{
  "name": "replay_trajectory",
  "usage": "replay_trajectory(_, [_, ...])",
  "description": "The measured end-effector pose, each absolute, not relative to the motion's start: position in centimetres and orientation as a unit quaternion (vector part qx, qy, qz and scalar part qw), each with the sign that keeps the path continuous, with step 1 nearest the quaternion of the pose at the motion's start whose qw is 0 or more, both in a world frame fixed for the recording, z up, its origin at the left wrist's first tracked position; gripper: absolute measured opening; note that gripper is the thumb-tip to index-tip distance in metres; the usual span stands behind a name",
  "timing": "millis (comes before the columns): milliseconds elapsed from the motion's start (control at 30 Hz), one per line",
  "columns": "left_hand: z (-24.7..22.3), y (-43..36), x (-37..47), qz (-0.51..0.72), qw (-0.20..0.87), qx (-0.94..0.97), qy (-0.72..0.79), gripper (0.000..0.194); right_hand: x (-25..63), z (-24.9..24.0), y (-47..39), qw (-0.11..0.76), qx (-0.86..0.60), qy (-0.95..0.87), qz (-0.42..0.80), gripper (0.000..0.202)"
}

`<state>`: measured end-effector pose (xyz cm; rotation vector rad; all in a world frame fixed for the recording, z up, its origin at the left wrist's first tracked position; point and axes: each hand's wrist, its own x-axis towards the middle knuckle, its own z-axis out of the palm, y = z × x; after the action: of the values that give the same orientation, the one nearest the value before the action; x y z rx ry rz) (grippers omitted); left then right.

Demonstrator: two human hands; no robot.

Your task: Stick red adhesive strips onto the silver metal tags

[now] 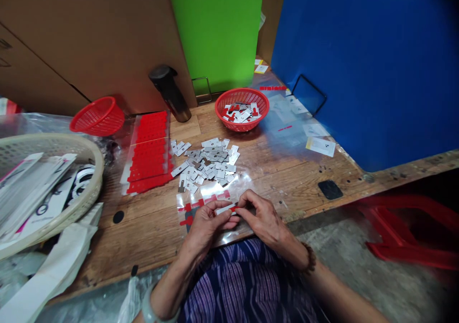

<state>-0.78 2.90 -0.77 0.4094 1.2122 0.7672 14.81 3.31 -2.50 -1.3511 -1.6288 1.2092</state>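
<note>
My left hand is closed with thumb and fingers around a small flat metal plate, close to the table's front edge. At the plate's right end, my right hand pinches a small red piece that looks like a sticker; the fingertips partly cover it. Beneath both hands lies a clear sheet with several red stickers on it. Just beyond is a loose pile of small metal plates. Behind the pile stands a red basket holding plates with red pieces on them.
Stacked red sticker sheets lie left of the pile, near a dark bottle and a tilted red basket. A large cream basket of packaged items fills the left. Blue and green panels stand behind; a red stool is at right.
</note>
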Motion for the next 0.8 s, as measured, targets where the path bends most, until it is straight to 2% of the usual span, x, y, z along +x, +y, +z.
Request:
replay_trajectory(367, [-1.6,2.7,-1.0,0.364,0.705,0.24,0.559,0.046,14.3,-2.4,3.1,0.351,-0.54,-0.602,0.472,0.009])
replay_trajectory(800, [-2.0,3.0,-0.8,0.384,0.656,0.293,0.58,0.038,13.4,-1.9,2.6,0.378,-0.569,-0.567,0.46,0.012])
